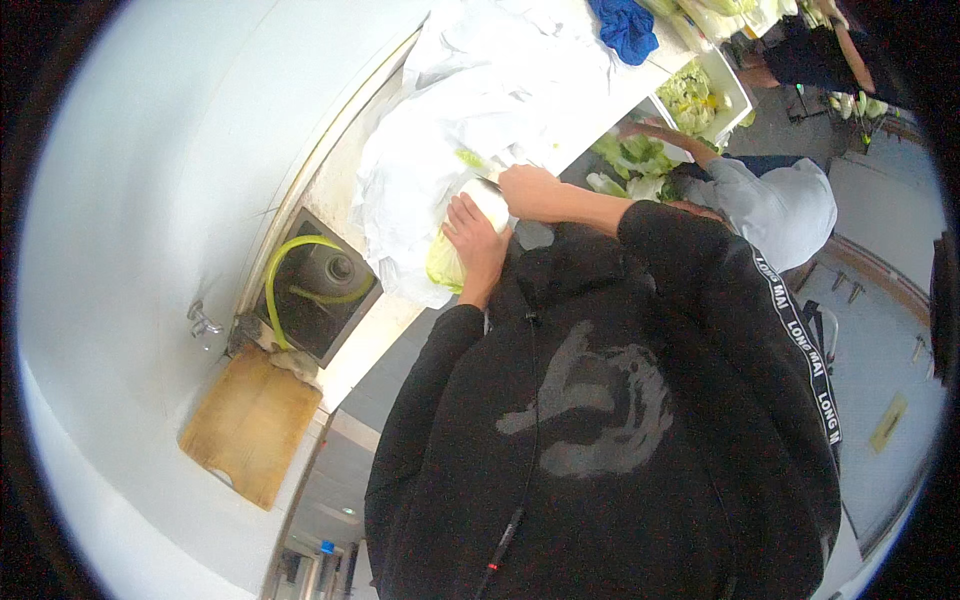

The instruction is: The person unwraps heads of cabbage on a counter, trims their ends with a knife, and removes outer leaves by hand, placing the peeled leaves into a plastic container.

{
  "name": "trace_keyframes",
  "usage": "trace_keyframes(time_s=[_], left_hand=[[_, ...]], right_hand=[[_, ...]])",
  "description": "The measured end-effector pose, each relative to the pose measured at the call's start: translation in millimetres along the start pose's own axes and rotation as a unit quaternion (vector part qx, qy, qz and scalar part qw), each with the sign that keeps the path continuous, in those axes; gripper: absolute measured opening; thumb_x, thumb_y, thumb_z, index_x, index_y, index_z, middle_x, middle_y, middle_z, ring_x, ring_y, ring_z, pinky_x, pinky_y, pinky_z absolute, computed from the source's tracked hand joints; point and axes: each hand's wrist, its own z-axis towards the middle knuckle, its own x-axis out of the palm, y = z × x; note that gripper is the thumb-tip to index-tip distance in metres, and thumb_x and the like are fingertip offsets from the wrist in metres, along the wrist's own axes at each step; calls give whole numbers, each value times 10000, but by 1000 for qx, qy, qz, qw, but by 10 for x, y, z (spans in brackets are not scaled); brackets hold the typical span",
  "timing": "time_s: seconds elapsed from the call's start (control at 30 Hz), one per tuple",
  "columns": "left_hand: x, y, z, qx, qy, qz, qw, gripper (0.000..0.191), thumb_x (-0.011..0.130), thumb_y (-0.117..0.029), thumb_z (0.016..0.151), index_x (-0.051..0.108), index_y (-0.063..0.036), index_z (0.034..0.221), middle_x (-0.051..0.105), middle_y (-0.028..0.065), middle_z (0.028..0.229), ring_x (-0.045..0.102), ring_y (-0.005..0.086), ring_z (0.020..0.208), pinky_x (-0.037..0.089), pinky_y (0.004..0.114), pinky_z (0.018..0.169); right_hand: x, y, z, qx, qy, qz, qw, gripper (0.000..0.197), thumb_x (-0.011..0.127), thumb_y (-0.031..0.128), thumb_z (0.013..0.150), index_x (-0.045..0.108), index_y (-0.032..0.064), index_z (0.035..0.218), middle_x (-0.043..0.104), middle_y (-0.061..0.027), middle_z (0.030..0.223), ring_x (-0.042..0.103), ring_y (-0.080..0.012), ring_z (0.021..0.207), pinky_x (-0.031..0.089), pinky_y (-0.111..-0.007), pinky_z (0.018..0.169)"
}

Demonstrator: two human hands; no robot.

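Observation:
A pale napa cabbage (445,264) lies on white plastic sheeting (409,172) spread over the counter. My left hand (478,238) rests on it with the fingers spread across its side. My right hand (529,193) is closed around a knife, whose handle is hidden in the fist; the blade (491,184) is at the cabbage's base end. A small green leaf piece (469,158) lies just beyond the cabbage.
A sink (330,262) with a yellow-green hose (272,292) and a wooden board (251,427) are at the left. A blue cloth (627,31) lies on the counter's far end. Beside me, a person in a white cap (806,202) reaches over cabbage leaves (637,157) near a white crate (739,97).

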Motion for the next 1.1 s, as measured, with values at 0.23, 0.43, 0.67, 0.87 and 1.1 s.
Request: trace_keyframes(time_s=[0.23,0.43,0.67,0.87,1.1], left_hand=[[11,196,136,31,-8,-36,999,955,746,-414,566,296,55,1265,396,216,1234,385,349,1149,315,486,920],[-221,879,565,55,116,-36,991,953,729,-473,609,305,57,1277,419,239,1230,391,369,1148,309,455,950],[-362,1065,814,51,78,-109,990,879,688,-424,691,280,68,1294,366,276,1272,335,408,1194,244,504,995],[-320,973,741,47,101,23,994,1115,757,-461,577,124,32,1351,200,239,1375,177,405,1287,166,592,1001],[-327,1143,869,47,124,6,991,1113,791,-399,541,139,-12,1356,215,221,1371,196,391,1278,168,558,1010]], right_hand=[[86,-121,128,28,-44,27,998,155,516,52,709,614,-43,782,613,-234,770,624,-344,765,507,-393,634],[292,-592,-98,126,-10,90,988,271,540,203,772,616,-57,786,616,-249,815,610,-386,790,494,-436,711],[491,-517,-345,185,-48,156,969,373,490,295,838,593,-59,786,602,-259,799,582,-417,780,465,-472,719],[585,-456,-390,152,-70,161,973,362,478,291,837,584,-51,782,598,-255,762,583,-408,752,462,-481,701],[597,-364,-396,112,-99,160,976,316,460,259,850,567,-33,795,603,-244,757,593,-408,734,473,-488,685]])
